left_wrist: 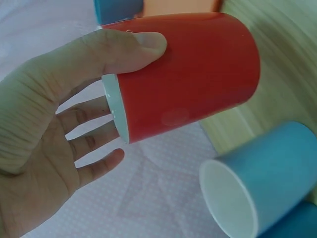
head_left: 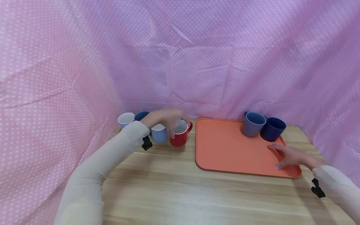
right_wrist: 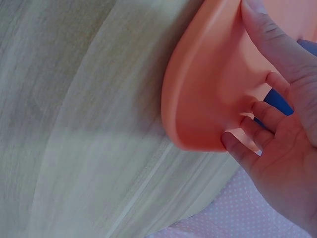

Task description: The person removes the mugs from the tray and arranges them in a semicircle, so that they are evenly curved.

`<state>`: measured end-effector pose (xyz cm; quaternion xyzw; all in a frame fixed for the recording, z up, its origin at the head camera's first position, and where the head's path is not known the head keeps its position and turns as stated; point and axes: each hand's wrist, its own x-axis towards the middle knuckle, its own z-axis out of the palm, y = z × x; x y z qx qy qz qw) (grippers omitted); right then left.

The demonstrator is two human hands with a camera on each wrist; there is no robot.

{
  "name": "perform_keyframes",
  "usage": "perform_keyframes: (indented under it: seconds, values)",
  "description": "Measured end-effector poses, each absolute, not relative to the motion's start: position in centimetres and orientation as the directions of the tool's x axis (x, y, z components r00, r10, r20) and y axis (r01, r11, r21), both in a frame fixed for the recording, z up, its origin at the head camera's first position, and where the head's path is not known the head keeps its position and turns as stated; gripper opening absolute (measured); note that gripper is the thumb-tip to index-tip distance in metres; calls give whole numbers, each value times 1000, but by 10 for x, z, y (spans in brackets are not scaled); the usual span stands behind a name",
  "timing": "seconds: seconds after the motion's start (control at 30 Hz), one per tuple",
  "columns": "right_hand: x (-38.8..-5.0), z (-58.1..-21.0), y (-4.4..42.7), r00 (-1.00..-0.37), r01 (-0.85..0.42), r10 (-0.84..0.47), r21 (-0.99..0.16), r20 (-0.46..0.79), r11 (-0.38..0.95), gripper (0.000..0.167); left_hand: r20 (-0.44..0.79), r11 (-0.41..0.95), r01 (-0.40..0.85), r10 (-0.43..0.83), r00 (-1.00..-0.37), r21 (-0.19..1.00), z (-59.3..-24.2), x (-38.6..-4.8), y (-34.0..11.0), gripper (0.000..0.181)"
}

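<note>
Table (head_left: 180, 197): one, wood-grained, reaching along the near side.
Right hand (head_left: 288, 156): thumb and fingers spread at the tray's near right corner, holding no mug; how hard it pressed could not be told.
Orange tray (head_left: 225, 153): one, lying on the right.
Red mug (head_left: 179, 140): one, about upright, just left of the tray, handle to the right; whether its base touched the table was unclear.
Left hand (head_left: 168, 120): above the red mug, pinching it, thumb on the outer wall, some fingertips hidden.
Step in hand: seemingly taking hold of the red mug; the next move called for a firm pinch, the mug kept level and clear of its neighbour.
Left group: one light blue mug (head_left: 159, 136) beside the red one; farther left, one pale mug (head_left: 126, 118) and one dark blue mug (head_left: 141, 115).
Tray mugs: two, far right, one navy mug (head_left: 271, 132) and one grey-blue mug (head_left: 252, 126).
Mug total: six visible.
Dotted cloth (head_left: 197, 72): behind everything.
</note>
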<state>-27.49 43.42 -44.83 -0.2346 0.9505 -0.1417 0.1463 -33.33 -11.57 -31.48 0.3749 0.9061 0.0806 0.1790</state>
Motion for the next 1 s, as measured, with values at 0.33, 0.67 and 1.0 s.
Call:
perform_keyframes:
  seconds: [0.33, 0.67, 1.0]
  values:
    - [-278, -447, 434, -850, -360, -462, -361, -253, 860, 99, -250, 714, 649, 700, -669, 262, -325, -333, -128, 79]
    - [-277, -451, 435, -842, -379, -481, -366, -244, 850, 98, -259, 703, 656, 711, -654, 275, -337, -336, -129, 79]
    - [-278, -452, 437, -852, -373, -472, -370, -228, 851, 99, -269, 719, 625, 694, -668, 304, -341, -338, -131, 79]
